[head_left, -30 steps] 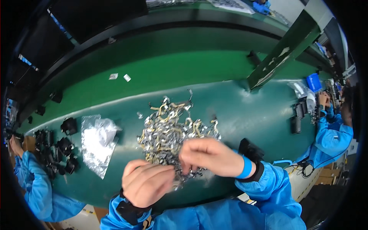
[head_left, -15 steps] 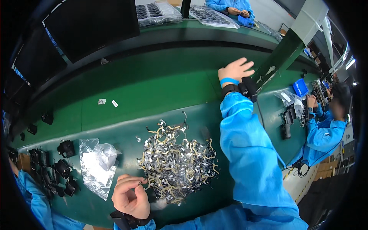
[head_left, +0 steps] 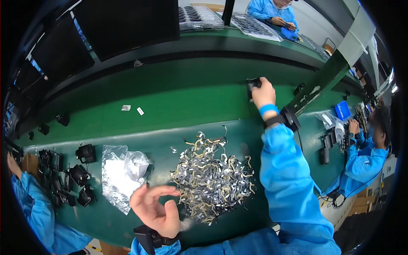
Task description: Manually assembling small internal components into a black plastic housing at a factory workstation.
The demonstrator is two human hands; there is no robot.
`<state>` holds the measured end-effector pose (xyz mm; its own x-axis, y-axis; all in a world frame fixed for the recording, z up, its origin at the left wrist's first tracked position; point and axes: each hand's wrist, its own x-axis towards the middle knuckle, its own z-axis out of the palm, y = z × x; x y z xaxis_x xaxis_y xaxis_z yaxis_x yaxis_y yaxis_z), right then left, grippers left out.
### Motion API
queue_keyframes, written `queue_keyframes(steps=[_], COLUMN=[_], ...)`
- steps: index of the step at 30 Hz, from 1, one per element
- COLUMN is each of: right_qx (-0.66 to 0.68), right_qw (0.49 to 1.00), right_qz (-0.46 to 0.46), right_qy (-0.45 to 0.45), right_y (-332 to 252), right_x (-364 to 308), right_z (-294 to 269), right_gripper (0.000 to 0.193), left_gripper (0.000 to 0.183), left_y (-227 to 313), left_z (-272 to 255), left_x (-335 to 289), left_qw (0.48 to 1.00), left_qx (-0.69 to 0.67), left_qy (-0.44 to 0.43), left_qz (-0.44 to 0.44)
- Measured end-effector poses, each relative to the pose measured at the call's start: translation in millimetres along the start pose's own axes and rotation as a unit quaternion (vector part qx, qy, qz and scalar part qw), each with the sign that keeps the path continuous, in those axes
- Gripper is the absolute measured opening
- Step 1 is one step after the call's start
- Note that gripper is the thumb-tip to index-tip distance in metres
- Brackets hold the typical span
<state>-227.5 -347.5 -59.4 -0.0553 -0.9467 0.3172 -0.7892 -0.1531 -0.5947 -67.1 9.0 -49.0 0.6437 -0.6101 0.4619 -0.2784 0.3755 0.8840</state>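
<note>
The right hand's (head_left: 265, 92) fingers clasp a black part (head_left: 251, 84). The left hand (head_left: 148, 214), thumb and fingers parted, hovers by the cable pile's (head_left: 216, 182) left edge

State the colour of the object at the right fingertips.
The object at the right hand is black; head view shows it best.

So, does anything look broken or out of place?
Yes: the green post is scuffed, with pale patches where paint seems chipped. Also, one small pale bit lies apart from the tangled heap of cables.
</note>
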Motion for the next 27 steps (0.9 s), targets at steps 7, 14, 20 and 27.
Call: queue_keyframes(steps=[7,14,20,27], right_qx=[0.446,0.485,0.356,0.347], right_qw=[0.803,0.748,0.722,0.906], right_qz=[0.055,0.085,0.002,-0.076], right_qy=[-0.391,-0.444,-0.593,-0.231], right_y=[-54.8,-60.8,-40.7,-46.5], right_x=[-168.8,-210.2,-186.9,-212.8], right_z=[-68.5,-90.4,-100.0,-106.8], right_gripper=[0.045,0.053,0.069,0.073], left_gripper=[0.076,0.079,0.082,0.069], left_y=[9.6,18.3,5.8,3.6], left_z=[21.7,53.0,49.4,45.9], left_x=[17.5,13.4,16.2,15.3], left_qw=[0.987,0.963,0.981,0.974], left_qx=[-0.053,-0.007,0.029,0.173], left_qy=[-0.036,-0.084,-0.175,-0.076], left_qz=[-0.146,-0.255,-0.081,-0.128])
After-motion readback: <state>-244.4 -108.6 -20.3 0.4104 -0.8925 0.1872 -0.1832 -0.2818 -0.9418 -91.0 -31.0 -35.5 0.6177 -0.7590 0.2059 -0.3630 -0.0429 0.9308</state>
